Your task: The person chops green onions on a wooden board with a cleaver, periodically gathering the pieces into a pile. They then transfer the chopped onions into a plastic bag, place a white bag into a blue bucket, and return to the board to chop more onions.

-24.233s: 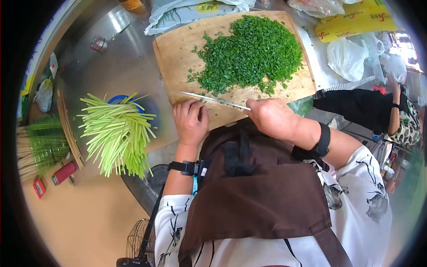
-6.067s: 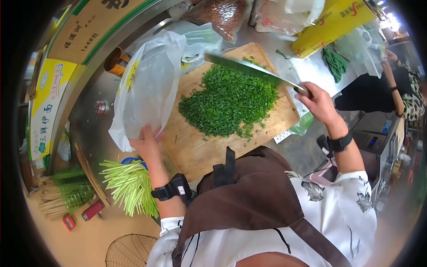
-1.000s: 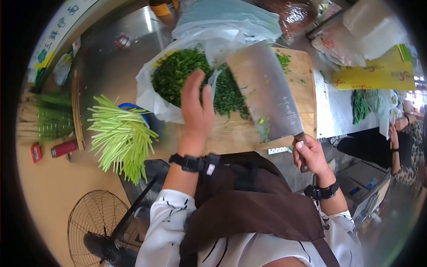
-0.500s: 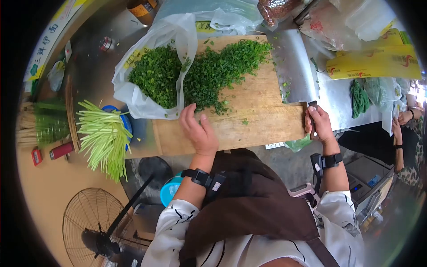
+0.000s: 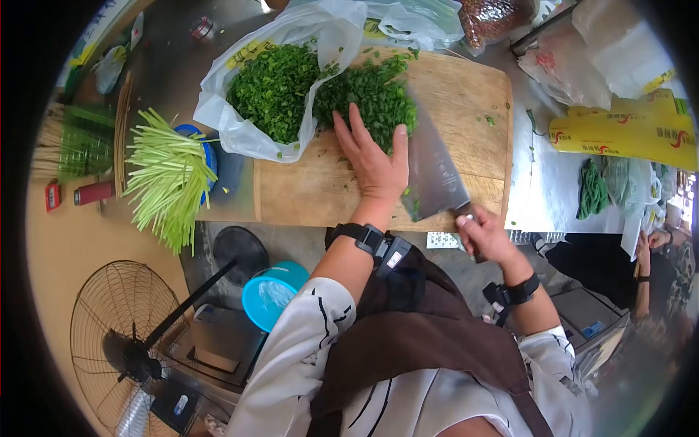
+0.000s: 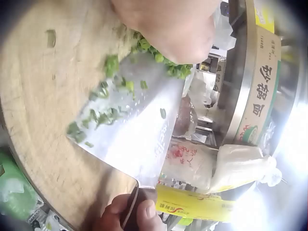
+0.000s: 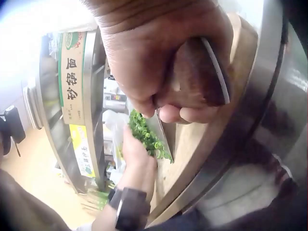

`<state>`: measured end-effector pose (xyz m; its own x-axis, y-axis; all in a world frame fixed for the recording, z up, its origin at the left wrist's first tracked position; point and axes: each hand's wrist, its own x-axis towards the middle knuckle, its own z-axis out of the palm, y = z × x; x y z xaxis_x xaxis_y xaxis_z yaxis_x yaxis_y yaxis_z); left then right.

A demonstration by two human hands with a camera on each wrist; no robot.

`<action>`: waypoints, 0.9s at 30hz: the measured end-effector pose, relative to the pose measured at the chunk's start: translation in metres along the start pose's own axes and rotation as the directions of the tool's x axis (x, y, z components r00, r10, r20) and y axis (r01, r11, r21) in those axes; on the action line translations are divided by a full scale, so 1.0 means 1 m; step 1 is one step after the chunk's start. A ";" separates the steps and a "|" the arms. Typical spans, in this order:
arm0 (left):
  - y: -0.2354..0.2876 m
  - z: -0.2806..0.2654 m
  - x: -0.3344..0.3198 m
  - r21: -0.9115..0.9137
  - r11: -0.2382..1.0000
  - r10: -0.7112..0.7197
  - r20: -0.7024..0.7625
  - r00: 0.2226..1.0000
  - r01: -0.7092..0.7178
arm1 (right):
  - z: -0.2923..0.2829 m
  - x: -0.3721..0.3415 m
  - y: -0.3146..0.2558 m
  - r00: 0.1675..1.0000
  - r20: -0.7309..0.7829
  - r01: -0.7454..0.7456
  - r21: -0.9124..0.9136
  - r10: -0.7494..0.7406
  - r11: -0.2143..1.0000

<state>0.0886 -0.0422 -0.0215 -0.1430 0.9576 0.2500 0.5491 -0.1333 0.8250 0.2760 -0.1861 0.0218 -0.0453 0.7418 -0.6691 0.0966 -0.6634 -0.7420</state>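
Chopped scallions (image 5: 375, 91) lie heaped on the wooden cutting board (image 5: 466, 95). My left hand (image 5: 375, 166) presses at the near side of the heap, fingers extended and thumb beside the blade. My right hand (image 5: 488, 234) grips the dark handle of a cleaver (image 5: 439, 171), whose broad blade lies low over the board along the heap's right side. In the left wrist view, scallion bits cling to the cleaver blade (image 6: 139, 115). To the left, a white plastic bag (image 5: 251, 143) lies with its mouth toward the heap, holding more chopped scallions (image 5: 273, 91).
Pale green stalks (image 5: 171, 175) rest across a blue container (image 5: 210, 171) left of the board. Plastic bags and a yellow roll (image 5: 626, 135) lie at the back right. Below the counter are a fan (image 5: 124, 342) and a blue bucket (image 5: 269, 295). Another person (image 5: 597, 273) is at right.
The bag, earlier lifted in my left hand, now lies on the board with scallions inside. The cleaver has swung left from the board's right edge to the heap; my left hand moved onto the scallions.
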 end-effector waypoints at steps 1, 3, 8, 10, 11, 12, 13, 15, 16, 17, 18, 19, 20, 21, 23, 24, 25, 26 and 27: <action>0.004 -0.002 0.000 0.010 1.000 0.010 0.018 1.000 -0.010 | 0.010 -0.004 0.000 1.000 0.024 -0.016 0.014 0.016 1.000; 0.009 -0.005 -0.002 0.028 0.999 -0.024 0.025 0.999 0.023 | 0.021 -0.010 0.003 0.998 0.062 0.008 0.068 -0.012 0.998; 0.017 -0.019 -0.005 0.056 0.994 0.091 0.009 0.996 -0.092 | 0.032 -0.028 0.004 0.995 0.075 0.054 0.117 -0.063 0.992; 0.022 -0.023 0.001 0.056 0.987 0.154 -0.020 0.988 -0.153 | 0.034 -0.036 -0.006 0.994 0.080 0.063 0.140 -0.075 0.988; 0.025 -0.028 0.007 0.050 0.986 0.162 -0.031 0.986 -0.160 | 0.036 -0.037 -0.013 0.992 0.090 0.078 0.150 -0.092 0.986; 0.029 -0.035 0.014 0.042 0.985 0.171 -0.042 0.984 -0.169 | 0.038 -0.037 -0.021 0.989 0.096 0.094 0.158 -0.110 0.983; 0.034 -0.041 0.021 0.033 0.983 0.181 -0.053 0.982 -0.180 | 0.041 -0.038 -0.029 0.986 0.101 0.111 0.167 -0.129 0.980; 0.034 -0.055 0.042 0.048 0.981 0.190 -0.086 0.978 -0.186 | 0.050 -0.033 -0.053 0.984 0.124 0.109 0.160 -0.129 0.981; 0.031 -0.063 0.054 0.057 0.980 0.196 -0.100 0.976 -0.191 | 0.057 -0.027 -0.065 0.982 0.136 0.107 0.160 -0.129 0.981; 0.024 -0.070 0.067 0.097 0.980 0.184 -0.108 0.977 -0.174 | 0.065 -0.019 -0.077 0.982 0.144 0.103 0.129 -0.122 0.986; 0.016 -0.076 0.081 0.134 0.979 0.172 -0.114 0.979 -0.156 | 0.074 -0.010 -0.089 0.983 0.149 0.097 0.099 -0.111 0.990; 0.006 -0.081 0.097 0.169 0.976 0.159 -0.119 0.980 -0.138 | 0.083 -0.002 -0.101 0.983 0.152 0.090 0.069 -0.100 0.994; -0.010 -0.083 0.114 0.231 0.966 0.145 -0.113 0.983 -0.116 | 0.093 0.005 -0.111 0.983 0.153 0.093 0.087 -0.105 0.992; -0.030 -0.083 0.132 0.292 0.952 0.130 -0.108 0.986 -0.094 | 0.096 0.008 -0.116 0.985 0.152 0.076 0.080 -0.088 0.994; -0.060 -0.092 0.154 0.409 0.911 0.106 -0.106 0.989 -0.054 | 0.101 0.010 -0.122 0.988 0.144 0.036 0.070 -0.046 0.997; -0.070 -0.094 0.162 0.458 0.888 0.099 -0.111 0.989 -0.038 | 0.095 0.002 -0.124 0.991 0.127 0.028 0.039 -0.033 0.999; -0.069 -0.094 0.168 0.500 0.866 0.093 -0.115 0.989 -0.023 | 0.088 -0.006 -0.120 0.995 0.095 0.007 0.039 -0.010 0.999; -0.069 -0.094 0.168 0.471 0.882 0.104 -0.168 0.980 -0.013 | 0.079 -0.015 -0.115 0.998 0.062 -0.018 0.038 0.016 0.999; -0.061 -0.097 0.165 0.361 0.926 0.181 -0.164 0.970 -0.112 | 0.070 -0.024 -0.108 0.999 0.030 -0.044 0.040 0.042 0.998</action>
<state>-0.0485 0.0993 0.0183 -0.1743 0.8625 0.4750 0.8217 -0.1383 0.5528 0.1967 -0.1390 0.1154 -0.0714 0.7097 -0.7009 0.0590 -0.6985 -0.7132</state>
